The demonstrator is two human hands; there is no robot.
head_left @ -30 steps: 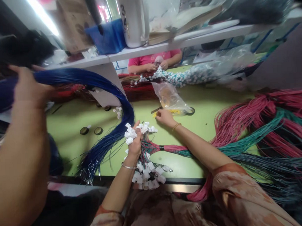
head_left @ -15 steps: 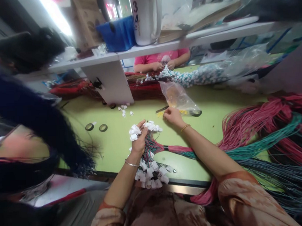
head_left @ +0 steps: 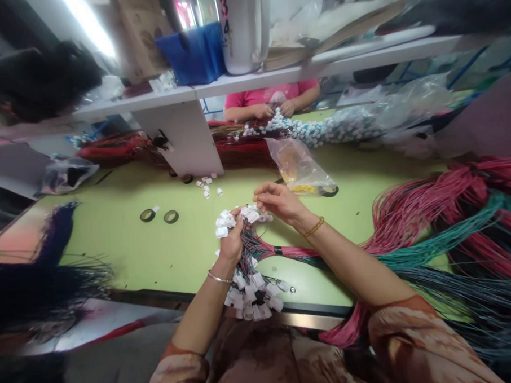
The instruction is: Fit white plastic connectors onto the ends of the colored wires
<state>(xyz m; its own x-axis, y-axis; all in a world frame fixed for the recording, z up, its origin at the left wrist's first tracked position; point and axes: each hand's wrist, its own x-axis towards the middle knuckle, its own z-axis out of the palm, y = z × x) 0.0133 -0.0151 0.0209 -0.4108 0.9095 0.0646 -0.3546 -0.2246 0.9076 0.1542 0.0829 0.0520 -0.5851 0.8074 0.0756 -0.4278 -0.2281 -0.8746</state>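
My left hand (head_left: pixel 232 240) is wrapped round a bunch of thin wires (head_left: pixel 250 245) tipped with white plastic connectors (head_left: pixel 226 220). Just above the bunch, my right hand (head_left: pixel 279 203) pinches a tiny yellow piece (head_left: pixel 256 197) between thumb and fingertips. More white connectors (head_left: pixel 254 296) hang at the table's front edge below the left wrist. Black tape (head_left: pixel 278 251) binds the pink and green wires, which run off to the right under my right forearm. A clear plastic bag (head_left: pixel 300 164) with yellow pieces (head_left: pixel 304 188) lies beyond the right hand.
Two tape rolls (head_left: pixel 171 216) and several loose white connectors (head_left: pixel 206 188) lie on the green table (head_left: pixel 126 248). Large pink and green wire bundles (head_left: pixel 413 213) cover the right side. Across the table, a person in pink (head_left: pixel 272 103) works below the shelf (head_left: pixel 150 101). Dark blue wires (head_left: pixel 51 279) lie left.
My right hand has moved left from the yellow pieces by the bag to the connectors, carrying a tiny yellow piece. At the left, the dark blue wire bundle has dropped lower.
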